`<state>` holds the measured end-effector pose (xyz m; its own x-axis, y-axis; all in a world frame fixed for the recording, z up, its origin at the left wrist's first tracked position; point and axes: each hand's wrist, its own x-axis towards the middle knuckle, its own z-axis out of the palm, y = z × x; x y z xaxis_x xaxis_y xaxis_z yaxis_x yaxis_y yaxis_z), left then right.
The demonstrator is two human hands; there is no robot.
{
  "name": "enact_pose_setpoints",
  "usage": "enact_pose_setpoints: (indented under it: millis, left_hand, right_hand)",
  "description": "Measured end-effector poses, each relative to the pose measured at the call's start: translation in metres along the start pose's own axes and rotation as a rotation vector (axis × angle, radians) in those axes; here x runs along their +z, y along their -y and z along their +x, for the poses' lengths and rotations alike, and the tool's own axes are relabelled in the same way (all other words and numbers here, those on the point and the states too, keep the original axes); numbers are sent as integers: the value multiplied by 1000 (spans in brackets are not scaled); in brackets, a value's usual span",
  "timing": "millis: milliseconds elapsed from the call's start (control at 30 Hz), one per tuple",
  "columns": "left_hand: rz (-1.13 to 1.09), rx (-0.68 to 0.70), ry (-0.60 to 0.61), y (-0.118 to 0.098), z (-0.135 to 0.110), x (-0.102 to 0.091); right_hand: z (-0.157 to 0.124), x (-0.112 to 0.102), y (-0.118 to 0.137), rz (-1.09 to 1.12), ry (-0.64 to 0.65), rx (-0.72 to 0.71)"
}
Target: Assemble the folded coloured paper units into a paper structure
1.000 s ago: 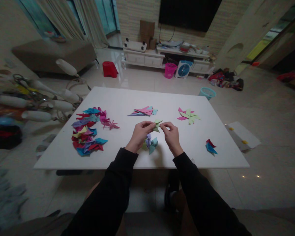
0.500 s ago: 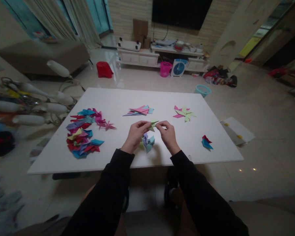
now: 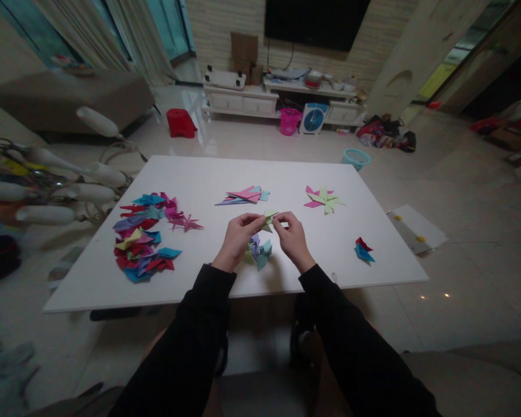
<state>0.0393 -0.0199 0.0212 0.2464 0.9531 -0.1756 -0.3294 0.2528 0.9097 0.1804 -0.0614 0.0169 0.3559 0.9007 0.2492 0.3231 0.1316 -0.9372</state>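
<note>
A light green folded paper piece, looking like an origami crane in part-folded form, is held above the white table. My left hand pinches it from the left. At its right tip, the fingers of my right hand are closed on a point of the paper. Just below my hands lie several purple, teal and green folded papers, partly covered by my left hand. Farther back sits a stack of pink, blue and purple folded papers.
A heap of colourful paper cranes covers the table's left side. Pink and green folded papers lie at the back right, and a red and blue folded paper near the right edge. A teal basket stands behind the table.
My right fingers have shifted slightly at the tip of the green paper. The whole view has moved a little; the other papers lie as before.
</note>
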Motion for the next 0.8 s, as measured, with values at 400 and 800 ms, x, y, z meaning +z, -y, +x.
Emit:
enact_pose_setpoints:
  millis: [400,800]
  left_hand:
    - [-16,-4,-21,-3,1,1]
    - [-17,-72,57,-5,-8,10]
  right_hand:
    - [-1,2,2,22,-26,53]
    - [0,-18,2,-61,-122,8]
